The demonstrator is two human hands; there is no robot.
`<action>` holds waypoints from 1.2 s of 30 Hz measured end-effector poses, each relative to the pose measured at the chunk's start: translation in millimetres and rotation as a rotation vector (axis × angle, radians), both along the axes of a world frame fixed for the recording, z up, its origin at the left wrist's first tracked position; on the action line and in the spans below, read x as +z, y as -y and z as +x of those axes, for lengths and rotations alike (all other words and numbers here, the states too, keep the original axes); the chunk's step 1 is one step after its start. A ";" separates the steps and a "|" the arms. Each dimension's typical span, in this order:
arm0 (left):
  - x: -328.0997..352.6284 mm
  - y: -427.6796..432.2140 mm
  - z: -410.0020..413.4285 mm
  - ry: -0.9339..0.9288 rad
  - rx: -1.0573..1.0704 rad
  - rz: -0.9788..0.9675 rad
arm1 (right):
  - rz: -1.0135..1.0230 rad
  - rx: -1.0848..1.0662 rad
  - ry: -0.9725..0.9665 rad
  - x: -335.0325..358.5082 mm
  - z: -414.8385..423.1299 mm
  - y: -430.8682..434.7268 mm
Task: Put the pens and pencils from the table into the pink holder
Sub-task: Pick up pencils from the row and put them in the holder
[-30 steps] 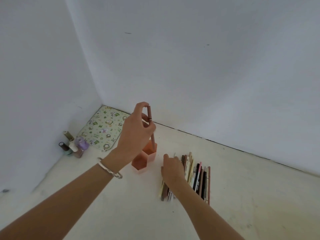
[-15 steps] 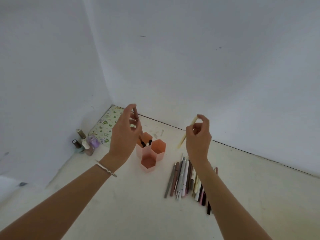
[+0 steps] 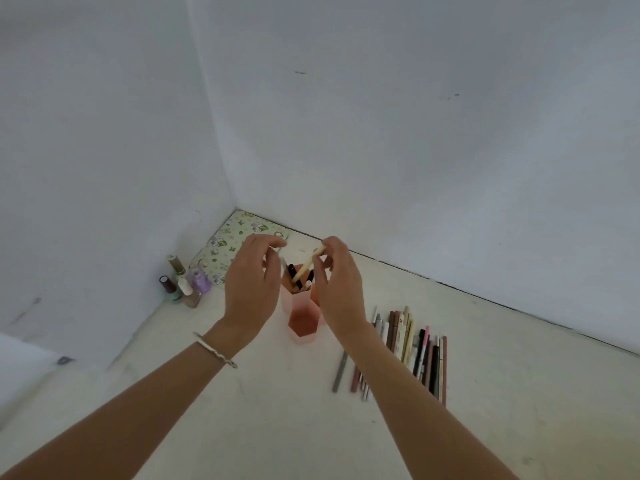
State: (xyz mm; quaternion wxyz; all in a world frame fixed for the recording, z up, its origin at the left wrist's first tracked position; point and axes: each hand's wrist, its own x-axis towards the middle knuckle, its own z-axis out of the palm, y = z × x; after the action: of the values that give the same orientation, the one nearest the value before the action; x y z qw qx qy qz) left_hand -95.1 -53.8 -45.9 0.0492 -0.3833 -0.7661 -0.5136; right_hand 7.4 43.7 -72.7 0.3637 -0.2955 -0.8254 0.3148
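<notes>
Pink holder [image 3: 303,323] stands near the table's [image 3: 242,410] far left corner, pens already in its rear cell. Right hand [image 3: 337,282] pinches a cream pencil [image 3: 308,263], tip over that cell. Left hand [image 3: 254,289] hovers with fingers loosely curled, holding nothing clearly. Remaining pens [image 3: 412,344] lie right of the holder. A patterned mat [image 3: 232,251] in the corner shows small lettering, unreadable. Bottles [image 3: 183,284] stand by the left wall; the near table is bare.

Bare home corner, likely a bedroom desk.
Plain white walls [image 3: 415,133]; nail-polish bottles [image 3: 183,284] and patterned mat [image 3: 228,251] at 10 o'clock.
</notes>
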 end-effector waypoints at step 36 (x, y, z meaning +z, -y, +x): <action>-92.2 -62.8 130.9 0.097 -0.292 -1.024 | -0.348 -0.293 0.157 -39.0 98.3 -83.3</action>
State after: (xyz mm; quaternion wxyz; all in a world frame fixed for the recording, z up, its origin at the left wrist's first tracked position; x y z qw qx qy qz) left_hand 35.8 8.9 -138.1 -0.2518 -0.4367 -0.8587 -0.0929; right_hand 105.7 126.9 -111.7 0.2839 -0.4938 -0.7329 0.3721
